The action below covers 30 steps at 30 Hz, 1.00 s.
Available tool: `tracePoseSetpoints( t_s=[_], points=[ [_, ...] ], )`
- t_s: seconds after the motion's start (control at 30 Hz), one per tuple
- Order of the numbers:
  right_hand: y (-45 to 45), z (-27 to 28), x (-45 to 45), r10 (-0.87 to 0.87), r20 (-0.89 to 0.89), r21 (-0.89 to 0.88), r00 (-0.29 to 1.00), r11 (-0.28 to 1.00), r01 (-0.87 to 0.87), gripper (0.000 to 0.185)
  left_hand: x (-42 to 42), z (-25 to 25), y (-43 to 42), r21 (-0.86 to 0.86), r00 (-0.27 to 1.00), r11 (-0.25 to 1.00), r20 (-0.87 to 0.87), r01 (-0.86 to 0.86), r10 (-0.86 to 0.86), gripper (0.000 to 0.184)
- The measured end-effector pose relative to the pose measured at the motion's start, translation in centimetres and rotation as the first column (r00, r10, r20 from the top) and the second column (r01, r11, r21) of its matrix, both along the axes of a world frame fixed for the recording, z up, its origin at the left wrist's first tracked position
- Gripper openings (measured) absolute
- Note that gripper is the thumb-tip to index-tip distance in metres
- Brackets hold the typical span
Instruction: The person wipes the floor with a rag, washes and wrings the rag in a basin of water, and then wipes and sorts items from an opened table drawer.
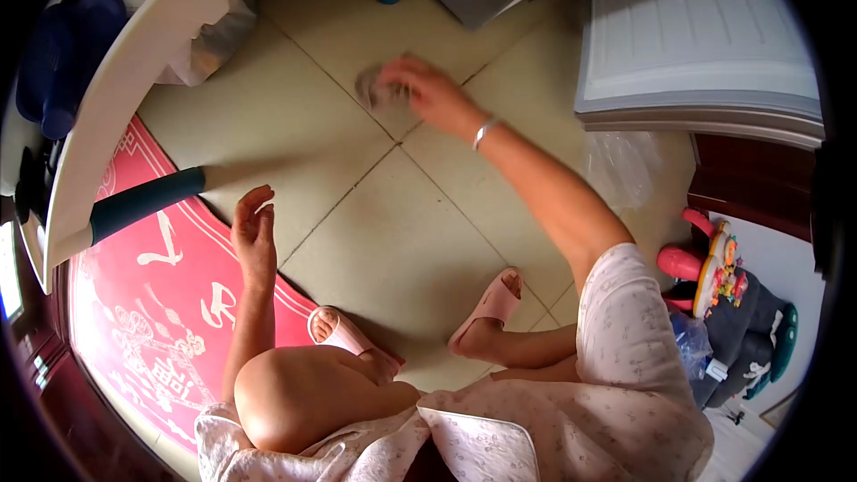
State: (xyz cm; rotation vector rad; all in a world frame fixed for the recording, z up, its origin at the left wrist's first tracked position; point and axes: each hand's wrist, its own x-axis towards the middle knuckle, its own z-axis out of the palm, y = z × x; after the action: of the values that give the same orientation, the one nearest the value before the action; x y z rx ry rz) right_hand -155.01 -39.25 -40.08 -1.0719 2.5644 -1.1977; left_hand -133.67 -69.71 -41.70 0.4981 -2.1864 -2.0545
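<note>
My right hand (428, 94) reaches out over the tiled floor, a silver bracelet (485, 133) on its wrist. Its fingers are closed on a small greyish bundle (375, 89) that looks like a crumpled cloth; motion blur hides its detail. Low over the edge of the red mat (161, 277) is my left hand (256, 232), its fingers loosely bent and nothing visible in them. Close to that hand stands a dark teal table leg (152, 203). My feet, in pink slippers (486, 312), rest on the floor and at the mat's edge.
A white curved tabletop (134, 62) with dark blue items runs along the left. At the upper right is an open white appliance door (696, 36). A clear plastic bag (620, 165) lies below it. A colourful toy (719, 272) and dark fabric are at the right.
</note>
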Motion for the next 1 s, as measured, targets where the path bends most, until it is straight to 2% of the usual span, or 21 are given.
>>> tracePoseSetpoints(
  t_s=[0.03, 0.1, 0.17, 0.23, 0.33, 0.4, 0.43, 0.47, 0.53, 0.6, 0.63, 0.7, 0.77, 0.8, 0.83, 0.9, 0.93, 1.0],
  points=[
    [-0.3, 0.3, -2.8, -0.035, -0.006, 0.043, 0.999, 0.998, 0.035, 0.054, 0.0, 0.2, 0.1, 0.008, 1.0, 1.0, 0.014, 0.004, -0.004, 0.029],
    [-1.3, 0.2, -6.1, -0.064, 0.034, 0.042, 0.997, 0.997, 0.062, 0.051, 0.0, 0.6, 0.3, 0.006, 0.999, 1.0, 0.032, 0.018, -0.018, 0.028],
    [-1.8, -2.2, -8.8, -0.094, 0.079, 0.049, 0.992, 0.995, 0.091, 0.049, 0.2, 1.2, 0.4, -0.023, 0.998, 0.999, 0.065, 0.028, -0.026, 0.027],
    [-1.4, -8.2, -9.9, -0.08, -0.214, 0.389, 0.974, 0.907, 0.16, 0.044, 0.9, 1.0, 0.2, -0.039, 0.994, 0.998, 0.102, 0.052, -0.048, 0.026],
    [-0.5, -9.8, -6.6, -0.164, -0.187, 0.289, 0.969, 0.933, 0.214, 0.04, 1.8, 0.7, 0.2, -0.036, 0.988, 0.998, 0.152, 0.042, -0.036, 0.025],
    [1.2, -10.0, -2.6, -0.104, -0.294, 0.247, 0.95, 0.952, 0.18, 0.034, 2.3, -0.6, 0.0, -0.023, 0.989, 0.999, 0.146, 0.037, -0.033, 0.025],
    [2.0, -9.5, -0.2, -0.132, -0.058, 0.223, 0.99, 0.965, 0.142, 0.032, 2.3, -1.7, -0.1, 0.011, 0.988, 0.999, 0.15, 0.041, -0.042, 0.024],
    [2.7, -8.6, 2.4, -0.148, 0.177, 0.189, 0.973, 0.975, 0.113, 0.03, 2.0, -2.3, 0.0, 0.046, 0.987, 0.998, 0.149, 0.047, -0.053, 0.024],
    [4.8, -7.9, 7.9, 0.072, 0.103, 0.238, 0.992, 0.967, -0.095, 0.026, 0.5, -2.2, 1.2, 0.051, 0.99, 0.997, 0.123, 0.056, -0.062, 0.022],
    [6.1, -6.9, 11.8, 0.189, 0.225, 0.239, 0.956, 0.94, -0.242, 0.026, -0.7, -1.8, 2.3, 0.108, 0.983, 0.988, 0.136, 0.11, -0.125, 0.022],
    [6.4, -6.1, 12.1, 0.187, 0.221, 0.245, 0.957, 0.939, -0.24, 0.026, -1.1, -1.6, 2.6, 0.114, 0.978, 0.981, 0.122, 0.156, -0.169, 0.023],
    [7.0, -4.8, 12.6, 0.114, 0.386, 0.171, 0.915, 0.966, -0.192, 0.027, -1.2, -1.2, 3.1, 0.136, 0.974, 0.977, 0.134, 0.162, -0.18, 0.023],
    [7.5, -4.1, 10.6, -0.106, 0.343, 0.033, 0.933, 0.994, 0.101, 0.032, -0.5, -1.1, 3.0, 0.167, 0.967, 0.972, 0.167, 0.165, -0.193, 0.022],
    [7.9, -3.7, 8.7, -0.215, 0.619, 0.001, 0.755, 0.962, 0.273, 0.032, -0.1, -1.2, 2.9, 0.169, 0.964, 0.971, 0.178, 0.169, -0.199, 0.022],
    [7.9, -2.4, 6.6, -0.292, 0.585, 0.024, 0.757, 0.939, 0.344, 0.033, 0.3, -1.5, 2.8, 0.162, 0.962, 0.974, 0.199, 0.158, -0.189, 0.022],
    [9.5, -4.0, 1.8, -0.328, 0.399, 0.061, 0.857, 0.941, 0.332, 0.032, 0.7, -2.1, 2.7, 0.128, 0.958, 0.98, 0.225, 0.151, -0.177, 0.022],
    [9.3, -4.6, 0.2, -0.328, 0.4, 0.06, 0.856, 0.941, 0.332, 0.032, 0.7, -2.0, 2.7, 0.126, 0.958, 0.98, 0.226, 0.152, -0.178, 0.022],
    [7.5, -5.7, -1.7, -0.61, 0.041, 0.289, 0.791, 0.765, 0.575, 0.038, 0.2, -1.6, 3.0, 0.109, 0.968, 0.984, 0.192, 0.143, -0.162, 0.022]
  ],
)
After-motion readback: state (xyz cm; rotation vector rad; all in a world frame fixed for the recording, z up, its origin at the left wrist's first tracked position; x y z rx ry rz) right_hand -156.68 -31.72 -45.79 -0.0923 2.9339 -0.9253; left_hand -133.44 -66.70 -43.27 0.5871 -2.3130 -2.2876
